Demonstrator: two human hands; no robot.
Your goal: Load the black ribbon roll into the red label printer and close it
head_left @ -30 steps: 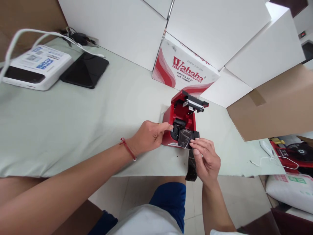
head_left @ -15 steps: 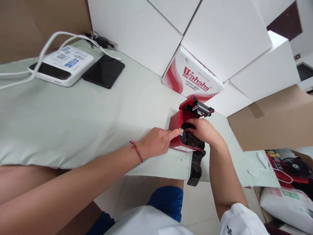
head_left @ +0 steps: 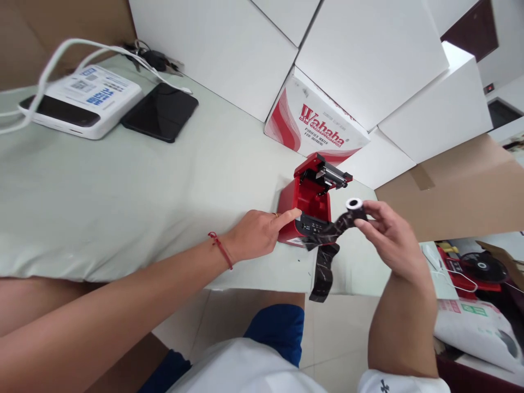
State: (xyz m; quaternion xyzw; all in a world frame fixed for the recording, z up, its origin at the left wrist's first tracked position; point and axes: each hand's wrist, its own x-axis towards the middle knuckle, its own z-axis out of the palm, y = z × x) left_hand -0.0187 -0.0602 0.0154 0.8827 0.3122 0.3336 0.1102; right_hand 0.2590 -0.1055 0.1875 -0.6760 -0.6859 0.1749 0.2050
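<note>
Rt hand (head_left: 388,232) pinches dark roll (head_left: 354,206), out of red printer (head_left: 310,203); lid up, bay empty. L hand (head_left: 256,234) grips nothing, forefinger on printer.

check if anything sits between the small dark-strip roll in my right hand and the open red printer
Nothing visible does. The white-cored roll of dark patterned strip in the right hand is beside the red plastic printer, lid raised; only its own strip trails over the front.
</note>
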